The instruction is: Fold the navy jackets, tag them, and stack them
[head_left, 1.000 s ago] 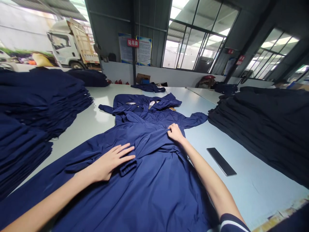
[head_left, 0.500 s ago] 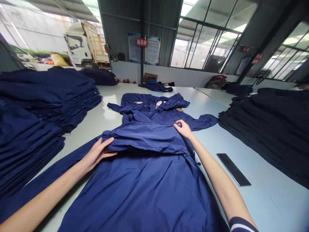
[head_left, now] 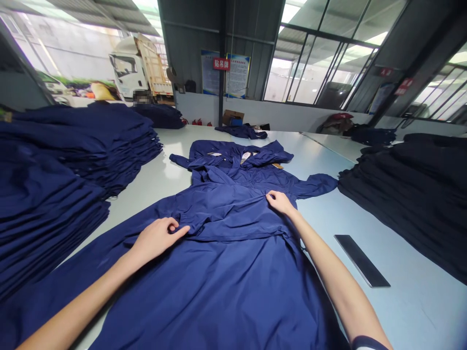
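Observation:
A navy jacket (head_left: 219, 291) lies spread along the table in front of me, its sleeve stretching toward the lower left. Across its middle runs a folded-over band of cloth, now lying nearly flat. At the left end of this band, my left hand (head_left: 155, 240) is closed on the fabric, thumb along the top and fingers curled, their tips partly hidden. My right hand (head_left: 281, 202) pinches the cloth near the band's upper right corner. Beyond both hands, another navy jacket (head_left: 237, 158) lies with its collar away from me, showing a white label and a brown tag.
Tall stacks of folded navy garments (head_left: 83, 141) fill the left side. Darker garments (head_left: 412, 180) are piled at the right. A flat black rectangular object (head_left: 362, 260) rests on the pale table (head_left: 412, 301). More dark clothing (head_left: 244, 131) lies at the far end.
The raised fold has come down flat over the jacket, closing the gap beneath it. My left hand went from spread fingers to curled ones and shifted slightly right; my right hand keeps its pinch.

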`<state>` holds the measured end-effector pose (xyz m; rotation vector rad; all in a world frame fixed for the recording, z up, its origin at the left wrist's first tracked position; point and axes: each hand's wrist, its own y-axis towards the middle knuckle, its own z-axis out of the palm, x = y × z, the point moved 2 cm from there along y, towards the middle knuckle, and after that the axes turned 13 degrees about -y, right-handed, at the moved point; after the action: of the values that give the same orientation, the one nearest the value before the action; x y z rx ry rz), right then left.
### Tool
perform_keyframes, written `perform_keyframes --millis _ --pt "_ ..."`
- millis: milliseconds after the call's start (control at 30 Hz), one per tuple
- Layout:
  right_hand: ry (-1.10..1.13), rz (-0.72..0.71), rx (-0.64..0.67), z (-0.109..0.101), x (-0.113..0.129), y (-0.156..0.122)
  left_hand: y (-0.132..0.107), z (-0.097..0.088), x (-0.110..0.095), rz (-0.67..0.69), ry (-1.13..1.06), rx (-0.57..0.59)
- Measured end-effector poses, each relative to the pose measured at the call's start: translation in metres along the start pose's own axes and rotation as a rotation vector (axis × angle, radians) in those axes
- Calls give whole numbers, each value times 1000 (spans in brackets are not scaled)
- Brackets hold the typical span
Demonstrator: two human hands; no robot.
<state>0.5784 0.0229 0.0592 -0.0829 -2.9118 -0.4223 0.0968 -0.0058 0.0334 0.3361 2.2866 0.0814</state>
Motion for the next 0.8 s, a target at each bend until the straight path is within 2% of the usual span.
perform_keyframes --millis 67,133,200,333,400,467,600,667,800 --pt "7 1 -11 0 0 0 3 2 0 9 -48 79" --pt "20 4 -23 -1 0 0 9 2 0 50 -208 74" --pt "32 12 -37 -4 -3 0 14 -1 -1 85 -406 -4" --pt "35 57 -94 -13 -14 0 14 -15 3 85 -700 -260" --pt "27 87 -114 -16 -20 2 13 -17 6 54 -787 -272" --pt "16 110 -122 -16 -24 5 15 -13 9 7 -824 -217" --pt "-20 149 -129 -8 -24 6 23 3 17 -103 -806 -121" --pt "-47 162 -139 -3 -21 4 29 9 22 -96 -734 -94" --pt "-108 182 -174 -1 -20 -2 38 6 28 44 -287 -188"
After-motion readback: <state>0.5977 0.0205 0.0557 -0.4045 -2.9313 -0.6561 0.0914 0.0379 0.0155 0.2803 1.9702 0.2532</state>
